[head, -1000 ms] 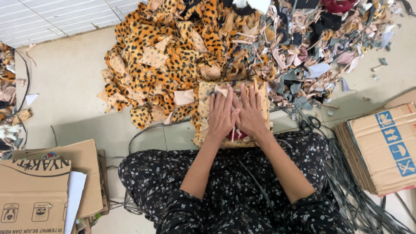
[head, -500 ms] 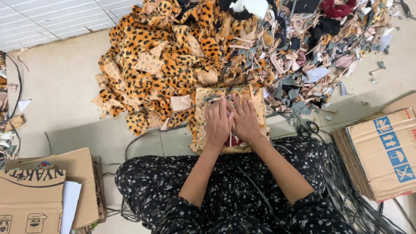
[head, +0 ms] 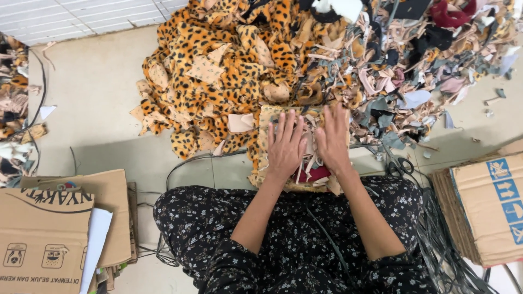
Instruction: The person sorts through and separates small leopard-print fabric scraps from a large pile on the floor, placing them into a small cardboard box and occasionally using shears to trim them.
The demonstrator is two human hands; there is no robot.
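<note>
My left hand (head: 285,146) and my right hand (head: 332,139) lie flat, side by side, fingers spread, palms down on a stack of tan and leopard-print fabric pieces (head: 261,163) on the floor just beyond my knees. A dark red scrap (head: 313,175) shows under the stack between my wrists. Neither hand grips anything; both press on the top layer. Behind the stack rises a big heap of leopard-print fabric offcuts (head: 218,71).
A mixed heap of grey, pink and beige scraps (head: 414,65) spreads at the top right. Cardboard boxes stand at the left (head: 49,234) and right (head: 490,201). Black scissors (head: 401,166) and dark straps (head: 441,250) lie by my right knee. More scraps (head: 13,109) line the left edge.
Both hands have slid slightly apart on the stack, the right one reaching a little farther forward. The view has shifted a little.
</note>
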